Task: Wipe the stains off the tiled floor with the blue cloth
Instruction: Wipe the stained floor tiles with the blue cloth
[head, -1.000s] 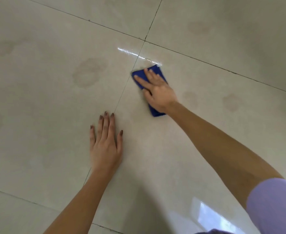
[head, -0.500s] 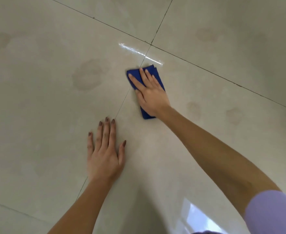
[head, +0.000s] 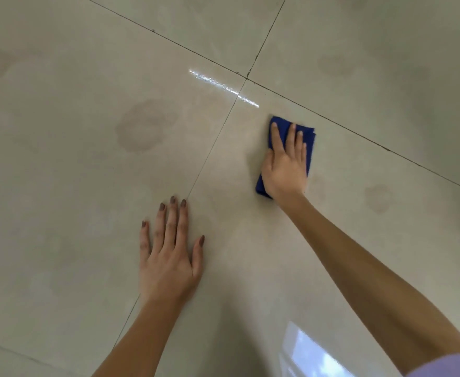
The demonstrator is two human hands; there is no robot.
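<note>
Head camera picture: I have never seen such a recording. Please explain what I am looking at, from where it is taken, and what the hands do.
There is no machine: a person wears a camera on the head, so you look down along their own arms. Below is a glossy tiled floor with dark grout lines. The right hand presses a folded blue cloth flat on a tile, fingers straight. The left hand lies flat on the floor and holds nothing, probably for support. Dull brownish stains show on the tiles: the biggest stain left of the cloth, a smaller stain to its right.
</note>
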